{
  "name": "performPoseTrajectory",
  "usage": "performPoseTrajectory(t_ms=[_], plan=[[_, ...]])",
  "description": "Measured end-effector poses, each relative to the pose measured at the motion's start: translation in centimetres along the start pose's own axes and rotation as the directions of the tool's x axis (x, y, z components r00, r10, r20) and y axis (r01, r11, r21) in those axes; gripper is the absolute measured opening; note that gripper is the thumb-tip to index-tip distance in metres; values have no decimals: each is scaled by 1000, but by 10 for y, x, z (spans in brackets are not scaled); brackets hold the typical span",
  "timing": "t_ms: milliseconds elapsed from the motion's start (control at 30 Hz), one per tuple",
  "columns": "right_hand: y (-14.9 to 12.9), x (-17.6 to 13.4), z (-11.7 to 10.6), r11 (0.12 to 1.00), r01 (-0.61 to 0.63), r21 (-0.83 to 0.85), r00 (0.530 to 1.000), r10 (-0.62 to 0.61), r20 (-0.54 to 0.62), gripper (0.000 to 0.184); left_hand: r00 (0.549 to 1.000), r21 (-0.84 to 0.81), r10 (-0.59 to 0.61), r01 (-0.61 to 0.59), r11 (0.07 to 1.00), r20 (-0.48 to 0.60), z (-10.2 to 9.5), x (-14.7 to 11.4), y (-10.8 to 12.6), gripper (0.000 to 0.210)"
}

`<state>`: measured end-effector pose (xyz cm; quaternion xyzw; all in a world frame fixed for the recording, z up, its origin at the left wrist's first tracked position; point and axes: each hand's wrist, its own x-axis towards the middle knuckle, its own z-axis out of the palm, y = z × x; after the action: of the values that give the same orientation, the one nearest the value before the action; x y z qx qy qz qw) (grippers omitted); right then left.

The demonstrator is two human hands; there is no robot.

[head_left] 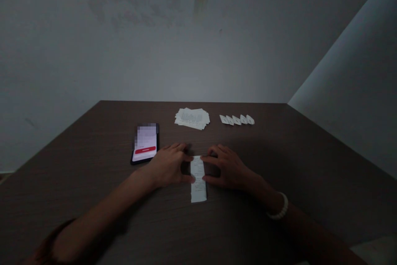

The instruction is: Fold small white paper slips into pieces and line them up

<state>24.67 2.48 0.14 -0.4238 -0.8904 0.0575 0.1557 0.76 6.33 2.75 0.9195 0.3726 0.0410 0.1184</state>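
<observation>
A narrow folded paper strip (198,188) with printed lines lies lengthwise on the table in front of me. My left hand (170,164) holds its left edge, thumb lower down and index fingertip near the top corner. From the other side, my right hand (228,168) grips the right edge in the same way, thumb and index finger apart along it. The remaining fingers of both hands curl toward the tabletop. The strip's lower end sticks out free below both thumbs. Its underside is hidden.
Beyond my hands lies a loose pile of printed paper sheets (192,118). To its right, several small folded paper pieces (237,120) overlap in a row. A phone (145,144) with a lit screen rests left of my left hand. The dark wooden table (93,153) meets a wall.
</observation>
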Motion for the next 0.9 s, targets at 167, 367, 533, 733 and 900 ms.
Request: performPoseTrajectory(t_ms=[167,367,533,733,900], plan=[[-1,-2,-1,1000,-2,3,1000,2,15,56,1000,-20,-5,5,1000,0,-3,0,3,54],[1,-5,-1,1000,-2,30,1000,1,31,55,1000,-36,13,-13,999,8,-1,0,1,55],[-2,-7,-1,998,-2,63,1000,0,21,41,1000,-16,11,-10,1000,16,-2,-1,1,56],[-7,-10,-2,996,-26,80,999,24,20,44,1000,-12,5,-5,1000,29,-3,-1,2,56],[-7,-11,-1,996,-35,81,999,33,20,50,999,11,16,-17,1000,29,-2,0,0,57]])
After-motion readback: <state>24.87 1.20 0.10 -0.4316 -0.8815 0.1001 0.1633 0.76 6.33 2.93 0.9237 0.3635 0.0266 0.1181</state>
